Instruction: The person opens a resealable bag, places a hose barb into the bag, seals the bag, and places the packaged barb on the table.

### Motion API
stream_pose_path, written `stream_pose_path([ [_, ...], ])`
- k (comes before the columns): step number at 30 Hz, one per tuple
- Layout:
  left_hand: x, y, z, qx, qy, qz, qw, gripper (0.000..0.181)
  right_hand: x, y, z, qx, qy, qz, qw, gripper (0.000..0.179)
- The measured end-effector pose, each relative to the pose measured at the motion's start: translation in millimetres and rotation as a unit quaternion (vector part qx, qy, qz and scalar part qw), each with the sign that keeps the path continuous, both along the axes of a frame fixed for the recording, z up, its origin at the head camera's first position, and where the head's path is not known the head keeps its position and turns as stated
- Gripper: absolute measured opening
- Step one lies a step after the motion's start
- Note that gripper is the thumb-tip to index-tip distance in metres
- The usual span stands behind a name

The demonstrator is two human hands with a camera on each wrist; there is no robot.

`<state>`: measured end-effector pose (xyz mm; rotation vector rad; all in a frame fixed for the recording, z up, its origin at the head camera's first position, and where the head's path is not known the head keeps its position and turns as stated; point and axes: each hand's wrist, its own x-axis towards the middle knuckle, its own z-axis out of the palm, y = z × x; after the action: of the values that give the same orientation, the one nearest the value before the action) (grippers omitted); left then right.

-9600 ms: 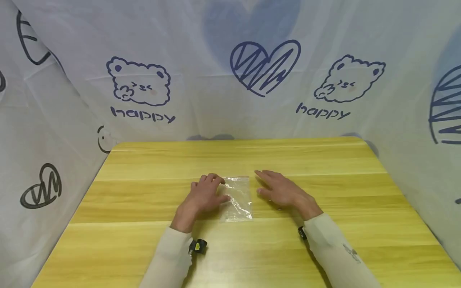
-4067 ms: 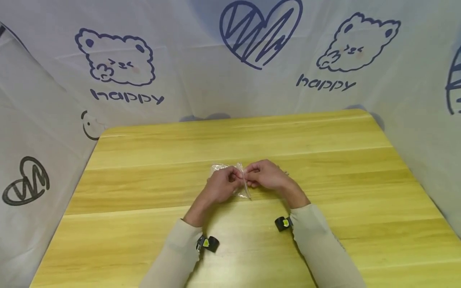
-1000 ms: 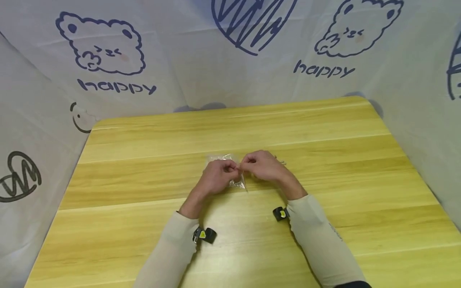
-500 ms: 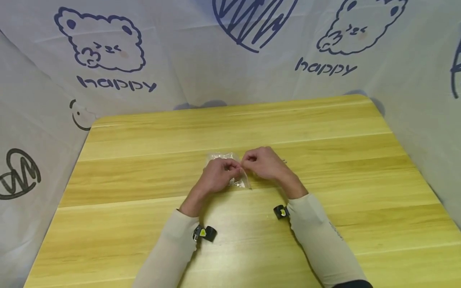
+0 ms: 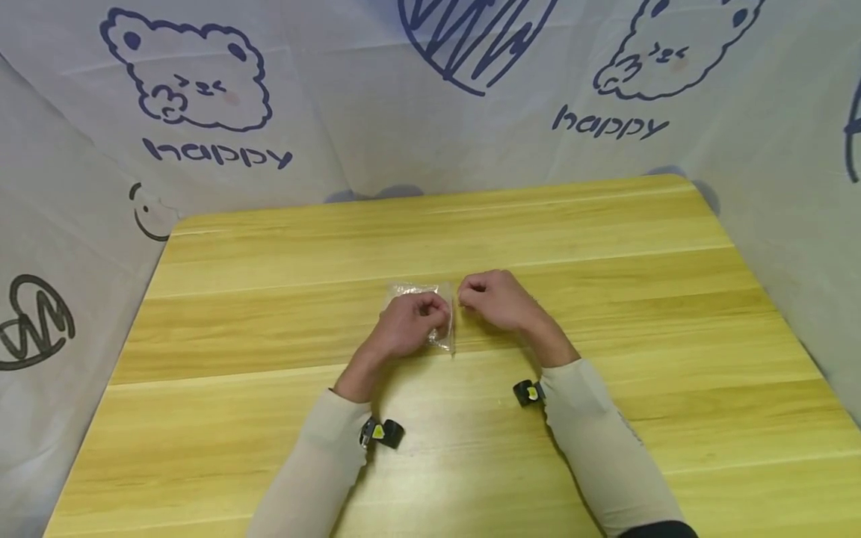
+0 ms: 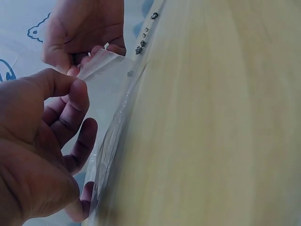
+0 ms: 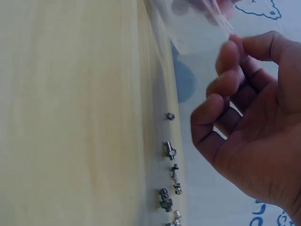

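Left hand (image 5: 412, 325) grasps the clear plastic bag (image 5: 441, 341) near its edge, thumb against forefinger; the bag lies on the wooden table (image 5: 269, 321), mostly beneath that hand, with its edge lifted between the 2 hands; the right hand (image 5: 499, 299) has its fingers curled and its thumb and forefinger tips together just beside that edge (whether film is caught between them I cannot tell, since the head view suggests a gap while the right wrist view shows plastic running up to the fingertips). My first worry is slipping: thin, slick film gives little to pinch, so a light pull may leave 1 hand with nothing, and the lifted edge could fall flat, its layers clinging together; pulling too hard may instead stretch or tear the film at the corner, because the force sits on 1 small spot. Several small metal parts (image 7: 165, 200) lie on the table near the right hand, largely hidden behind it in the head view; a sudden release could swing its knuckles into them and scatter them, and with small rounded shapes, some would probably roll.
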<state>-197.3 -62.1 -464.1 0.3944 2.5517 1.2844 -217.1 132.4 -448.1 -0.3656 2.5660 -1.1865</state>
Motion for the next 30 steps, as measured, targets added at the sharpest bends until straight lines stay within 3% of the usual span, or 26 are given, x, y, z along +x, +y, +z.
stream_pose_path([
  [6,0.6,0.9,0.6,0.002,0.009,0.002,1.0,0.011,2.2,-2.6,4.2,0.043,-0.02,0.011,0.9988,0.035],
  [18,1.5,2.4,0.1,0.024,0.0,0.007,0.9997,0.011,1.6,-1.9,0.4,0.054,0.014,0.02,0.9982,0.02],
  [30,1.3,5.1,0.1,-0.007,-0.003,0.04,0.9992,0.017,0.3,-3.1,-1.0,0.026,-0.048,0.023,0.9982,0.023],
])
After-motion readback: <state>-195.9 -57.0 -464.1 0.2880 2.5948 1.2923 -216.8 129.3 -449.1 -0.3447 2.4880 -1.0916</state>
